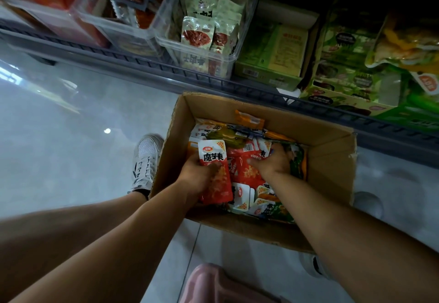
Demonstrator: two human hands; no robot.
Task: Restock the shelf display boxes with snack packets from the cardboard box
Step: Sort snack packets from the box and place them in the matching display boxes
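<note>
You're gripping a light, soft, slippery red packet (215,184) mid-body with your left hand (197,177); right hand (270,163) is reaching into the cardboard box (332,160), grip unclear.

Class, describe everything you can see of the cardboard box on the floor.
The cardboard box is plain brown, open-topped, with dented walls and a frayed right corner. It stands on the pale floor before the shelf, beside a white shoe. Red, orange and green packets lie loose inside, below its rim. The left hand grips a red packet in it; the right hand rests on others.
</note>
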